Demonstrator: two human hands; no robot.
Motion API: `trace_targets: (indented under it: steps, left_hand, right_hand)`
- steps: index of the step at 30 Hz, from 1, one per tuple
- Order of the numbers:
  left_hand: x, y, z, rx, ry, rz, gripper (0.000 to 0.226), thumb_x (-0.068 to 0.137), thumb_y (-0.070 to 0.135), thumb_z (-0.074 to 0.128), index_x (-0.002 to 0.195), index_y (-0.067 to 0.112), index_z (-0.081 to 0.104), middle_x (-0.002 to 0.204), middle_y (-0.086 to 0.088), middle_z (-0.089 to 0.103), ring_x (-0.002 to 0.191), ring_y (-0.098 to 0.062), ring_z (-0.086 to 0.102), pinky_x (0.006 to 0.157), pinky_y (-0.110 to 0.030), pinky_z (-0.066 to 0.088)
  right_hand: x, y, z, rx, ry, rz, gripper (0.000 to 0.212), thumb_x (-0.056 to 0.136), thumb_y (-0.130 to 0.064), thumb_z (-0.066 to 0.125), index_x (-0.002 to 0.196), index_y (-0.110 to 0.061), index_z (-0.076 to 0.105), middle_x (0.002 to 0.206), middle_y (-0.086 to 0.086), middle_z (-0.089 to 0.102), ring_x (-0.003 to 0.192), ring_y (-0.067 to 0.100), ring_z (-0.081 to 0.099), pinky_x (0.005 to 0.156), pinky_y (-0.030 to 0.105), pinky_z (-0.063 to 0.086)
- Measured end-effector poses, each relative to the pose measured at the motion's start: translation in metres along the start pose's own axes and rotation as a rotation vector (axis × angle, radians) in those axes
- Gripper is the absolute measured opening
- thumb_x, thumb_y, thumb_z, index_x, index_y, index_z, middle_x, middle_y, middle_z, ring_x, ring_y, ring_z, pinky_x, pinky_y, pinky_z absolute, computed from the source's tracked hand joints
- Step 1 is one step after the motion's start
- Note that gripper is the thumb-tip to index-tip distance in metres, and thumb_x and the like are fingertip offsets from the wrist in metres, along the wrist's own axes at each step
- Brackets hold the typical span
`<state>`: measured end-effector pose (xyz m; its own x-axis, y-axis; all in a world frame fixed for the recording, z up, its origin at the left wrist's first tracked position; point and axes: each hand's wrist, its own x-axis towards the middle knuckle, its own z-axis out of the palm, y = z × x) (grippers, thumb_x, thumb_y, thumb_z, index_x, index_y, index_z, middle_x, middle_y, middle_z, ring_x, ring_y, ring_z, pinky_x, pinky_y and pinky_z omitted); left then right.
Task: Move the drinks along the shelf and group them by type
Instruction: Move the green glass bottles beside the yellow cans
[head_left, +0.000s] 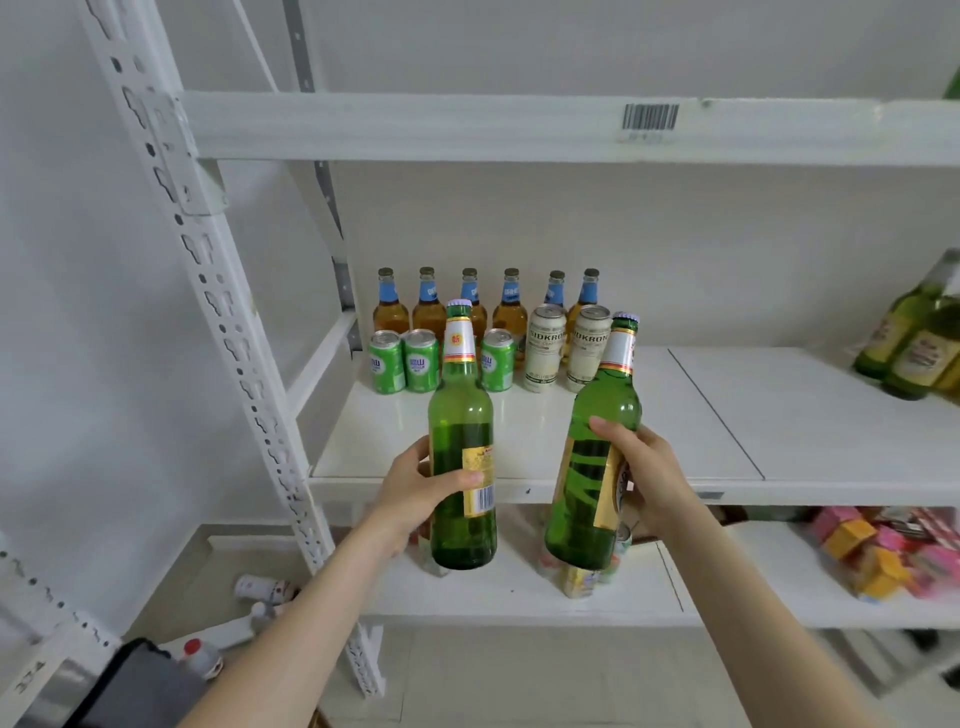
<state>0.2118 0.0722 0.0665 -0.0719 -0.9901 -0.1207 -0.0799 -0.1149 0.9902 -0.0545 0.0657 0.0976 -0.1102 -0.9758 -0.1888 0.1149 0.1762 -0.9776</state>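
Head view: my left hand (415, 488) grips a tall green glass bottle (461, 410) upright, and my right hand (647, 470) grips a second green glass bottle (605, 410), neck leaning right. I hold both just before the white shelf (691, 415), where amber glass bottles (429, 312), green cans (421, 366) and white cans (544, 356) stand.

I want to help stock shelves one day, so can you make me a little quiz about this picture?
1. True or false: the left hand holds an upright green bottle, and the right hand holds a tilted green bottle.
2. How many white cans stand on the shelf? A: two. B: five. C: none.
3. Fill in: the amber bottles in the back row have ___ neck labels.

Key: 1 true; 2 A; 3 blue.
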Motion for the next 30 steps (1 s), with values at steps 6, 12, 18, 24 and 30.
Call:
trace_targets:
  steps: [6,12,18,24,30]
  left_hand:
    - [0.004,0.014,0.074,-0.006,0.003,0.047,0.075,0.042,0.05,0.086,0.112,0.032,0.064,0.097,0.008,0.076,0.092,-0.01,0.071,0.067,-0.024,0.057]
    - [0.01,0.026,0.169,-0.017,0.015,0.055,0.053,0.063,0.034,0.09,0.109,0.035,0.063,0.101,0.009,0.074,0.1,-0.014,0.068,0.073,-0.027,0.056]
    - [0.024,0.039,0.263,-0.012,-0.002,0.064,0.049,0.071,0.029,0.087,0.113,0.034,0.061,0.108,0.007,0.071,0.103,-0.013,0.065,0.072,-0.027,0.054]
    - [0.053,0.048,0.345,0.037,-0.067,0.064,0.047,0.072,0.028,0.086,0.112,0.035,0.061,0.107,0.01,0.071,0.1,-0.008,0.066,0.066,-0.019,0.053]
    - [0.101,0.057,0.425,0.073,-0.136,0.074,0.045,0.075,0.028,0.084,0.112,0.036,0.059,0.109,0.009,0.07,0.101,-0.01,0.065,0.067,-0.02,0.053]
  right_hand:
    - [0.001,-0.017,-0.066,-0.024,-0.022,-0.04,0.039,0.081,-0.034,0.076,0.115,-0.019,0.062,0.107,0.01,0.07,0.095,0.027,0.068,0.068,0.036,0.054]
    - [0.006,-0.041,-0.158,-0.075,-0.037,-0.054,0.039,0.082,-0.033,0.075,0.115,-0.019,0.06,0.108,0.011,0.069,0.096,0.028,0.068,0.072,0.039,0.055]
    - [0.01,-0.056,-0.252,-0.092,-0.024,-0.064,0.03,0.083,-0.031,0.075,0.108,-0.022,0.061,0.106,0.01,0.069,0.092,0.026,0.068,0.067,0.035,0.054]
    - [0.025,-0.062,-0.331,-0.086,0.039,-0.068,0.04,0.083,-0.032,0.075,0.117,-0.018,0.059,0.107,0.01,0.068,0.092,0.026,0.068,0.063,0.033,0.054]
    - [0.065,-0.07,-0.41,-0.061,0.097,-0.08,0.041,0.079,-0.032,0.079,0.114,-0.021,0.061,0.104,0.008,0.07,0.09,0.024,0.069,0.06,0.03,0.054]
